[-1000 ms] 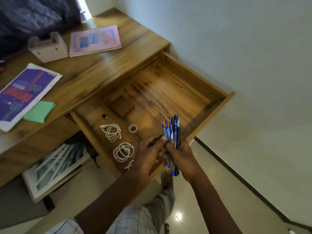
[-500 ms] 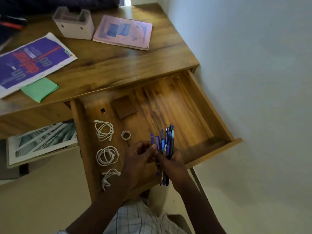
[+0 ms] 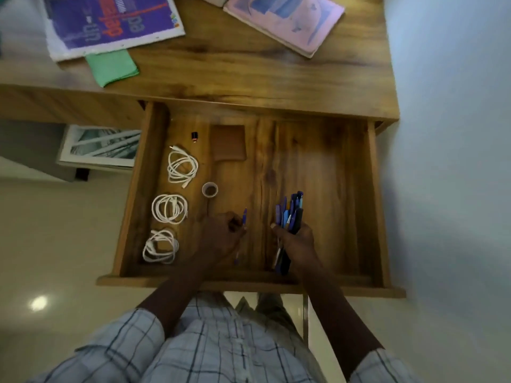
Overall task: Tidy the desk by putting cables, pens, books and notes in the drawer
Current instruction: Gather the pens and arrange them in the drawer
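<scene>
The wooden desk (image 3: 249,78) lies beyond both hands, with its open drawer (image 3: 373,189) beneath them. Far ahead of the grips, a purple magazine (image 3: 110,20), a pink book (image 3: 287,20) and a green note (image 3: 112,67) sit on the desktop. Left of the left hand (image 3: 221,236), three coiled white cables (image 3: 169,208) lie in the drawer; ahead of it are a brown pad (image 3: 229,143) and a tape roll (image 3: 210,189). The right hand (image 3: 297,241) is clamped round a bundle of pens (image 3: 290,214) over the drawer floor. The left hand, near it but apart, pinches a single pen (image 3: 244,217)

Cables (image 3: 181,167) left in drawer (image 3: 373,203), pens (image 3: 290,214) right, books (image 3: 284,20) on desk (image 3: 249,76) behind
</scene>
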